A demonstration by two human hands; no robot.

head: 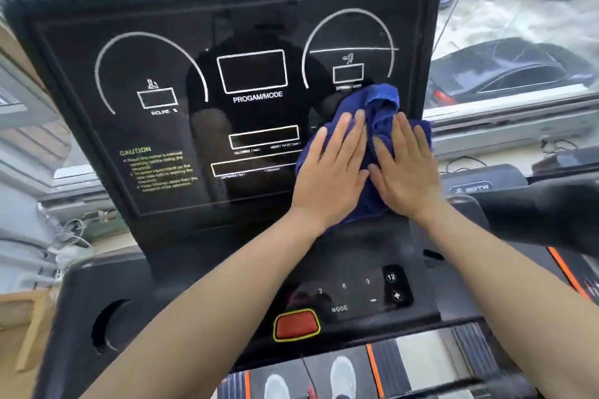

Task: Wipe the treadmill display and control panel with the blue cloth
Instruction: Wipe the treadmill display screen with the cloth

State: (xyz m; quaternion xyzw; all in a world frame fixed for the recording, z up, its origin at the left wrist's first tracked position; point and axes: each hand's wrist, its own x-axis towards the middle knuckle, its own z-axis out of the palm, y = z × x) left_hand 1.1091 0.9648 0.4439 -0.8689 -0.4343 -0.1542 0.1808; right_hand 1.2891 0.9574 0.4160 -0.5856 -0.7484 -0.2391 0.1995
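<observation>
1. The blue cloth (372,152) is lying bunched against the lower right of the treadmill display (227,91), right of frame centre.
2. The left hand (330,178) and right hand (405,172) are pressing it flat-palmed, fingers spread, gripping nothing.
3. The control panel (356,295) is sitting below, uncovered.

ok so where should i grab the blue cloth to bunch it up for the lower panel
Probably the raised fold at the top of the blue cloth, pinched from above. It stands bunched up off the display, while the rest is flattened under the left hand and right hand.
</observation>
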